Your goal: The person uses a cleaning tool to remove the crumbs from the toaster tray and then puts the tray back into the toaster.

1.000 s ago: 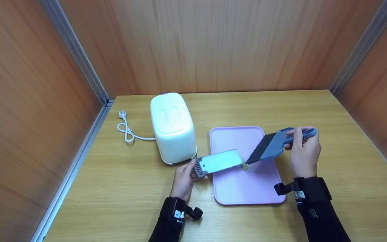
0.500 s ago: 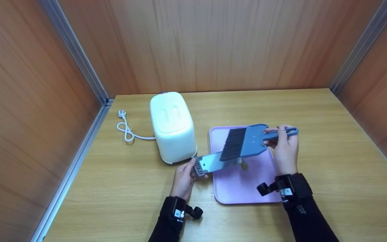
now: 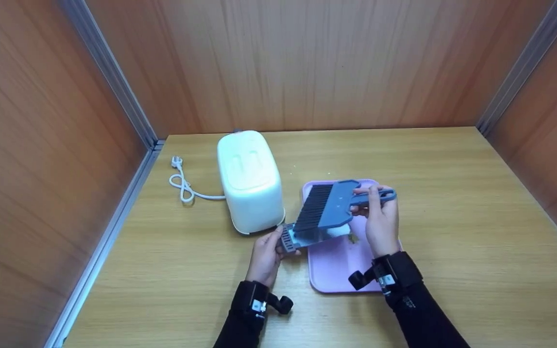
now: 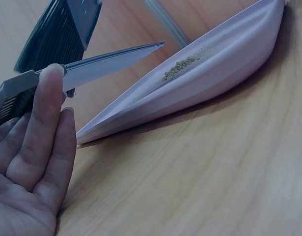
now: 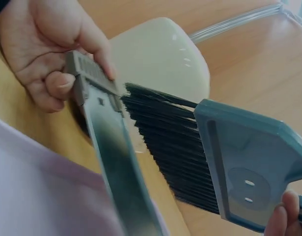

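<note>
My left hand (image 3: pixel 264 258) grips the grey slotted end of a long metal crumb tray (image 5: pixel 123 162), holding it tilted over the pink tray (image 3: pixel 329 278). With my right hand (image 3: pixel 382 227) I pinch the handle of a blue hand brush (image 3: pixel 339 205). Its black bristles (image 5: pixel 170 147) reach to the grey end of the crumb tray, overlapping its upper face in the head view. A small heap of yellowish crumbs (image 4: pixel 181 68) lies on the pink tray, beyond the crumb tray's free end.
A white toaster (image 3: pixel 251 181) stands just left of the pink tray, close to my left hand. Its white cord and plug (image 3: pixel 182 181) lie looped further left. Tiny white specks are on the table behind the pink tray. Wooden walls enclose the table.
My right hand has swung the brush leftward from the crumb tray's free end, over its face, to the grey end by my left hand. The left hand has stayed almost still.
</note>
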